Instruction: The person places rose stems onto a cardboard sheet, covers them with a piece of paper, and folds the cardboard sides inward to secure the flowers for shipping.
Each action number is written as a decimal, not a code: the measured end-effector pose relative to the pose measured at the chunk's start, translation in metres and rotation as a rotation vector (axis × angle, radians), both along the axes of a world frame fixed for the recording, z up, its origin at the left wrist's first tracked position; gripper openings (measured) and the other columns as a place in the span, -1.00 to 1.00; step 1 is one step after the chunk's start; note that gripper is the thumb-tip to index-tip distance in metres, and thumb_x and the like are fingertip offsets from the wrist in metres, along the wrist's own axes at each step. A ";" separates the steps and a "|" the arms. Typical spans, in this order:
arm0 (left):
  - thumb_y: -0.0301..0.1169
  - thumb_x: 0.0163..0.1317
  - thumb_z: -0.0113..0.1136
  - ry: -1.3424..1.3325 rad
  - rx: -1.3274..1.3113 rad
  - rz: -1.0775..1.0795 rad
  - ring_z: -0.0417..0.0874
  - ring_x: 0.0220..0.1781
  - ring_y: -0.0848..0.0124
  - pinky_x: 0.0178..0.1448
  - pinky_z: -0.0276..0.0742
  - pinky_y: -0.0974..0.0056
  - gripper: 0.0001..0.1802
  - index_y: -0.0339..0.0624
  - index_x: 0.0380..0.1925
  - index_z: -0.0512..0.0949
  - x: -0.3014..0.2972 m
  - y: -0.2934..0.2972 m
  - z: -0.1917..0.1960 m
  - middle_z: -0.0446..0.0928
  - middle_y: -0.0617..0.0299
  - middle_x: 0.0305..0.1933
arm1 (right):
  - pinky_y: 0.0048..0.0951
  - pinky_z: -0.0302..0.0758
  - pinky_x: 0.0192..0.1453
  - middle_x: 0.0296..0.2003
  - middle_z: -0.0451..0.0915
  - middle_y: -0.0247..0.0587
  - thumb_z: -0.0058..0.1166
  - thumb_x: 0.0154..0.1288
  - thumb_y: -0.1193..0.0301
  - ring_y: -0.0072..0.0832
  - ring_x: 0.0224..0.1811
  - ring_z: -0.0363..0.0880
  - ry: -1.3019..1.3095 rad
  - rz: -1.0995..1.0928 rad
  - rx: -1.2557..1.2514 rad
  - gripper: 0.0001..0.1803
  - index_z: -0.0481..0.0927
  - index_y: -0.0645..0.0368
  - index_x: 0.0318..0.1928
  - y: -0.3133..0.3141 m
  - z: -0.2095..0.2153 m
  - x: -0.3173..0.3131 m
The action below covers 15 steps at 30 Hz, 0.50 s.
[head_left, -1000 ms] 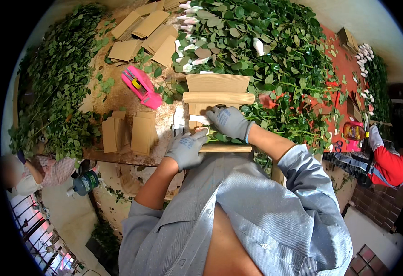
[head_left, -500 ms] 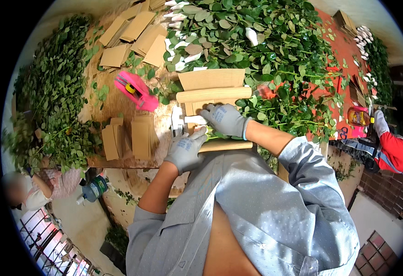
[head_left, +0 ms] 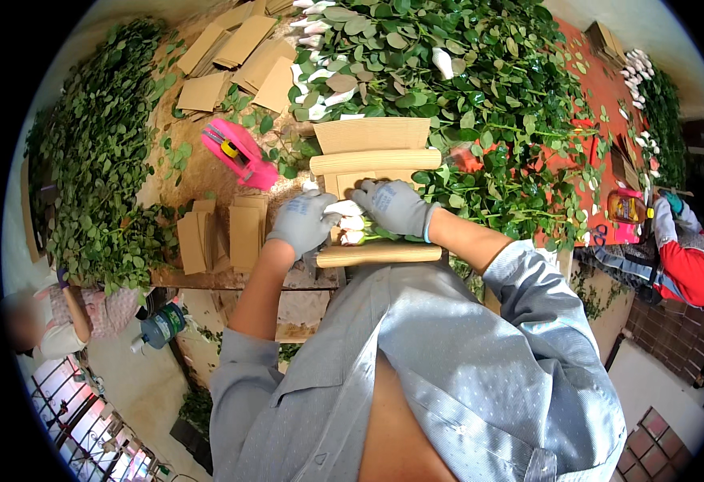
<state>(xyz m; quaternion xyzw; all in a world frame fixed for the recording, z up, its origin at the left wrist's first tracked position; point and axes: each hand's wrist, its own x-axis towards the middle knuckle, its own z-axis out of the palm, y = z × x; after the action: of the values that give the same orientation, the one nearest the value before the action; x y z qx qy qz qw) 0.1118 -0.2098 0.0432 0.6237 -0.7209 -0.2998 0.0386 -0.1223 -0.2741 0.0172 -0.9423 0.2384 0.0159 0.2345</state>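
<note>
Both my hands wear grey gloves and lie close together over a corrugated cardboard wrap (head_left: 372,135). My left hand (head_left: 302,221) curls at the left end of a few white-covered rose heads (head_left: 352,222), its fingertips against them. Closed over the roses from the right side is my right hand (head_left: 392,207), its back turned up; the stems under it are mostly hidden. Green stems show just below its fingers. A rolled cardboard edge (head_left: 376,161) runs behind my hands, and another cardboard roll (head_left: 380,255) lies in front, close to my shirt.
A big heap of leafy rose stems (head_left: 456,80) lies beyond. Cardboard stacks (head_left: 247,233) and a pink tool with a yellow part (head_left: 239,157) stand left. More greenery (head_left: 99,161) covers the far left. A person in red (head_left: 693,269) works at right, another person (head_left: 75,317) at left.
My left hand has moved up and left from the front roll to the rose heads, uncovering the lower ones. The right hand stays nearly in place.
</note>
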 end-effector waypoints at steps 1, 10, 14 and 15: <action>-0.24 0.28 0.30 -0.026 -0.036 -0.030 0.70 -0.05 0.02 0.05 0.60 -0.01 -0.73 -0.15 -0.14 0.70 -0.001 0.001 -0.010 0.67 0.01 -0.14 | -0.13 0.61 0.02 0.02 0.62 -0.01 0.16 0.22 0.44 -0.11 0.02 0.71 -0.004 -0.003 -0.005 -0.45 0.47 0.15 0.26 0.000 -0.002 0.000; -0.22 0.30 0.25 -0.330 0.047 -0.002 0.68 0.01 -0.02 0.15 0.57 -0.05 -0.72 -0.16 -0.15 0.73 0.033 -0.002 0.005 0.68 -0.02 -0.09 | -0.14 0.62 0.06 0.05 0.63 -0.05 0.17 0.22 0.41 -0.15 0.04 0.70 -0.001 -0.024 0.001 -0.42 0.46 0.11 0.29 0.001 -0.007 0.000; -0.04 0.29 0.24 -0.175 0.098 -0.073 0.62 0.21 -0.04 0.31 0.48 -0.08 -0.47 -0.18 0.10 0.62 0.020 0.009 0.050 0.61 -0.04 0.17 | -0.14 0.63 0.05 0.04 0.63 -0.05 0.17 0.24 0.39 -0.14 0.04 0.70 0.009 0.007 -0.046 -0.42 0.45 0.11 0.30 0.000 -0.005 0.001; 0.01 0.29 0.22 -0.064 0.086 -0.111 0.59 0.27 -0.05 0.36 0.44 -0.09 -0.39 -0.18 0.19 0.58 0.008 0.016 0.060 0.58 -0.04 0.25 | -0.14 0.64 0.04 0.04 0.63 -0.05 0.17 0.24 0.38 -0.13 0.04 0.70 0.006 0.019 -0.056 -0.42 0.45 0.11 0.30 0.001 -0.005 0.001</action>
<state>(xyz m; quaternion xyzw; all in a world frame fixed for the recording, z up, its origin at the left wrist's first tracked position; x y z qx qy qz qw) 0.1198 -0.1940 0.1034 0.5932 -0.7416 -0.3120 -0.0279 -0.1208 -0.2734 0.0122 -0.9507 0.2305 0.0145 0.2072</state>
